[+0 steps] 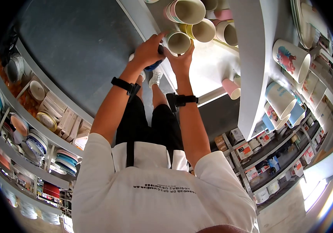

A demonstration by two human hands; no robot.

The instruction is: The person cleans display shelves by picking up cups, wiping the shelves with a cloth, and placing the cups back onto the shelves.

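A pale cup (178, 42) with a greenish outer edge stands at the shelf's front edge, its open mouth facing me. My right hand (180, 62) grips its near side, thumb and forefinger spread around the rim. The fingers of my left hand (149, 50) reach to the cup's left side and appear to touch it. A dark blue object (153, 65) shows beneath my left hand; its kind is unclear. Right behind the held cup are a yellow cup (203, 30) in a stack and a larger stack of pink-edged cups (189, 11).
Pink cups (231, 88) lie on the white shelf (213, 66) to the right. A white upright panel (252, 66) separates it from printed mugs (290, 60). Plates (37, 141) and bowls fill curved-looking shelves at left. Boxed goods (245, 150) stand lower right. Dark floor (81, 46) lies left.
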